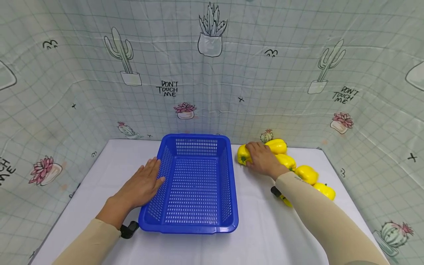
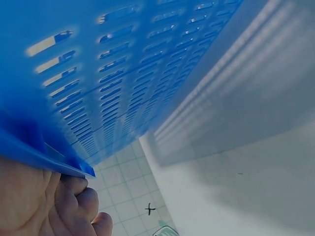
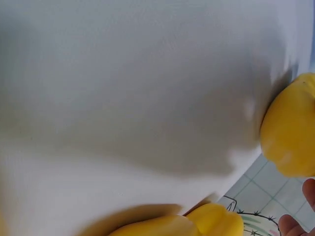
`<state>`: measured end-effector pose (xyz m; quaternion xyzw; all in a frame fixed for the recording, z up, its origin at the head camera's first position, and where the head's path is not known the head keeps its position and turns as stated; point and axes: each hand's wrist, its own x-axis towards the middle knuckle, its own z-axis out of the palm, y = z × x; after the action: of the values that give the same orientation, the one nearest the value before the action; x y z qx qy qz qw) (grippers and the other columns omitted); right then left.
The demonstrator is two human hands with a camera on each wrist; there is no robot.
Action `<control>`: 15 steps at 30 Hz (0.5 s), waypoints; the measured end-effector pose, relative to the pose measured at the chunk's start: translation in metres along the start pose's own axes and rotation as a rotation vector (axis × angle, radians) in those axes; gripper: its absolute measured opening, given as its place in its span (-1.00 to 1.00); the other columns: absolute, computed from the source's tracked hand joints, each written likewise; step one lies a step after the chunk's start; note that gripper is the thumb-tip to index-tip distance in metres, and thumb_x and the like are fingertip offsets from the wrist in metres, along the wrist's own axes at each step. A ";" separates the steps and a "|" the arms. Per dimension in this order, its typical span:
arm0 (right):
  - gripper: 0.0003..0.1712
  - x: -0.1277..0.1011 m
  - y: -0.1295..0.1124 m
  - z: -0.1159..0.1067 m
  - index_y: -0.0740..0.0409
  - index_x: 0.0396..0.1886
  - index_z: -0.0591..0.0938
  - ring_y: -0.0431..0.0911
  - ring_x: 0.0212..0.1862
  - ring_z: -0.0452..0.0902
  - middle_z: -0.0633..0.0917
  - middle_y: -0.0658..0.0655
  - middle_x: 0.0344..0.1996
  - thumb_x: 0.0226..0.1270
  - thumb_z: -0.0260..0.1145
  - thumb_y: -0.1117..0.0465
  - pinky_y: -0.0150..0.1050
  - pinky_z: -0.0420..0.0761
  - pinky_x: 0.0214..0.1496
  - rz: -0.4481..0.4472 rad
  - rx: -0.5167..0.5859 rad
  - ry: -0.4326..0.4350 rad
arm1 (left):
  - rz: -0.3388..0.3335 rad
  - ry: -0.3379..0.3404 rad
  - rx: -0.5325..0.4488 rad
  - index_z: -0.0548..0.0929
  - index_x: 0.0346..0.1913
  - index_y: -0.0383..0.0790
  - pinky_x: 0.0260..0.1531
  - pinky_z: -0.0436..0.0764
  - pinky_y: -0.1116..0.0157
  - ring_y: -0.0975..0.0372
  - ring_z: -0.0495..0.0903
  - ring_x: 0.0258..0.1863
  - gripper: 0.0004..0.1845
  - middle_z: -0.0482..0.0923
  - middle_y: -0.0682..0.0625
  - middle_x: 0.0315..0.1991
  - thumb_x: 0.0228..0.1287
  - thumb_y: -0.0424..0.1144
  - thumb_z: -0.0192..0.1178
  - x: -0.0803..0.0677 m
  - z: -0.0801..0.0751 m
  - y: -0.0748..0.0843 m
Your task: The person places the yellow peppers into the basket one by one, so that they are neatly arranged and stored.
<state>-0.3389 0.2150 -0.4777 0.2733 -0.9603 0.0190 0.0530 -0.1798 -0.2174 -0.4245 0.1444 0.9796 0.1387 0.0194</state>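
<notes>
a blue basket (image 1: 193, 191) stands on the white bench (image 1: 255, 228), its perforated floor bare to view. the left hand (image 1: 140, 186) lies along the basket's left rim, fingers outstretched and fairly straight, the thumb over the edge; the left wrist view shows the palm against the underside of that rim.

just beyond the basket's right side, near the back of the bench, sits a yellow pepper (image 1: 243, 154). the right hand (image 1: 263, 158) reaches over it from the right, fingers to the far side and thumb to the near side. the right wrist view catches two fingertips beside the pepper, but i cannot tell whether the fingers are closed on it.

more yellow peppers (image 1: 307, 175) lie to the right, strung from the back of the bench toward the front-right; one is partly hidden by the right sleeve (image 1: 318, 209). behind the bench hangs a pale checked cloth (image 1: 215, 73) printed with potted cacti.
</notes>
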 end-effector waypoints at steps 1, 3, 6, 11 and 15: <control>-0.27 0.001 0.000 -0.001 0.27 0.41 0.39 0.28 0.43 0.38 0.50 0.32 0.38 0.39 0.42 0.04 0.31 0.42 0.48 0.004 0.005 -0.006 | 0.001 0.001 0.000 0.07 0.61 -0.58 0.61 0.08 -0.26 -0.30 0.01 0.65 -0.27 0.03 -0.47 0.64 0.69 -0.09 -0.07 0.000 0.000 0.000; -0.26 0.001 0.001 -0.002 0.26 0.41 0.39 0.27 0.43 0.38 0.50 0.31 0.39 0.40 0.40 0.01 0.31 0.41 0.49 0.009 0.009 -0.015 | 0.001 0.002 -0.004 0.07 0.61 -0.58 0.61 0.08 -0.26 -0.30 0.01 0.65 -0.27 0.03 -0.47 0.64 0.69 -0.09 -0.06 0.000 0.000 0.000; -0.22 0.003 0.001 -0.006 0.28 0.42 0.41 0.27 0.44 0.38 0.51 0.32 0.39 0.38 0.36 -0.08 0.31 0.40 0.49 0.014 0.005 -0.012 | 0.002 0.002 -0.004 0.06 0.61 -0.58 0.62 0.08 -0.26 -0.30 0.01 0.65 -0.27 0.02 -0.46 0.64 0.69 -0.09 -0.06 0.000 0.000 -0.001; -0.09 0.009 0.004 -0.014 0.31 0.42 0.43 0.30 0.42 0.39 0.53 0.36 0.36 0.35 0.27 -0.29 0.32 0.36 0.49 0.035 -0.024 0.003 | -0.002 0.002 0.001 0.06 0.61 -0.58 0.62 0.08 -0.26 -0.30 0.01 0.65 -0.27 0.02 -0.46 0.65 0.69 -0.09 -0.07 0.000 0.001 -0.001; -0.01 0.015 0.009 -0.017 0.34 0.43 0.42 0.32 0.44 0.35 0.52 0.38 0.37 0.38 0.21 -0.40 0.32 0.27 0.55 0.066 -0.038 -0.019 | -0.003 -0.005 -0.007 0.05 0.62 -0.58 0.62 0.06 -0.26 -0.30 0.00 0.66 -0.27 0.01 -0.46 0.65 0.70 -0.09 -0.08 0.000 0.001 -0.002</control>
<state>-0.3553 0.2160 -0.4586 0.2407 -0.9694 -0.0002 0.0485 -0.1805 -0.2187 -0.4264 0.1429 0.9793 0.1417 0.0224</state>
